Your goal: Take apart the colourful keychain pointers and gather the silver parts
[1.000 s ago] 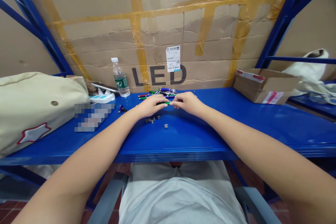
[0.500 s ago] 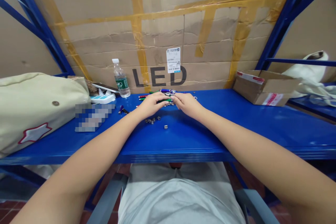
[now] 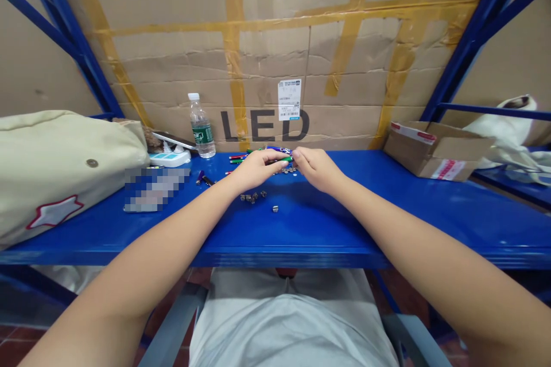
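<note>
Reading clock positions from the hands, with 12 pointing away from the person. Holding a green pen (image 3: 286, 159) between thumb and fingers of the left hand (image 3: 258, 168), grip closing on it. Bringing the fingertips of the right hand (image 3: 317, 168) to the pen's 3 o'clock end; hiding the contact there, so not showing whether that grip is open or closed. Keeping the pen above the table (image 3: 344, 229), between both hands.

Seeing mixed pens (image 3: 236, 159) lying from 10 to 12 o'clock, partly hidden. Finding small metal parts (image 3: 253, 196) clustering at 7 o'clock and a single metal piece (image 3: 275, 209) lying apart at 6 o'clock. Noting a water bottle (image 3: 202, 133) standing upright at 10 o'clock, a cream bag (image 3: 64, 166) resting at 9 o'clock and an open cardboard box (image 3: 434, 152) sitting at 3 o'clock. Observing a large cardboard panel (image 3: 267, 80) marked LED, rising at 12 o'clock.
</note>
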Demonstrator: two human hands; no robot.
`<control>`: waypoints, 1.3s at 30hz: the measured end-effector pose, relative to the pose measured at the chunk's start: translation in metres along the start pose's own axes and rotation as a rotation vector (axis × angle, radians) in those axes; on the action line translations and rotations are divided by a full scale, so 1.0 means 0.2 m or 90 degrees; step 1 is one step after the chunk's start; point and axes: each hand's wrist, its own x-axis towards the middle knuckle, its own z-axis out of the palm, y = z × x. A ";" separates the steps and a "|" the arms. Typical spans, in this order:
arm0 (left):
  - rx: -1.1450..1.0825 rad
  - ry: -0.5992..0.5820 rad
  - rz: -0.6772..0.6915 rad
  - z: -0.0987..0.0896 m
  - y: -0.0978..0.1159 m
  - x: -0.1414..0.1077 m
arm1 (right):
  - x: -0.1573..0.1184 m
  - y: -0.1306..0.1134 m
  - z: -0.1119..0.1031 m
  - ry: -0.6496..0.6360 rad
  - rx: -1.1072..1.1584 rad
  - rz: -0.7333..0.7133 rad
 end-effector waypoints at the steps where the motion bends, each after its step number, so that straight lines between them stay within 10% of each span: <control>1: -0.011 -0.009 -0.002 -0.01 0.01 0.00 | 0.00 0.00 -0.01 -0.018 -0.009 -0.015; 13: 0.220 0.083 0.189 -0.02 0.01 -0.02 | 0.00 -0.07 0.06 -0.050 0.349 0.214; 25: 0.041 -0.047 -0.065 -0.11 0.04 -0.03 | -0.02 -0.03 -0.06 -0.104 -0.069 0.006; 39: 0.041 -0.063 -0.038 -0.11 0.05 -0.03 | -0.01 -0.09 -0.06 -0.122 -0.214 0.015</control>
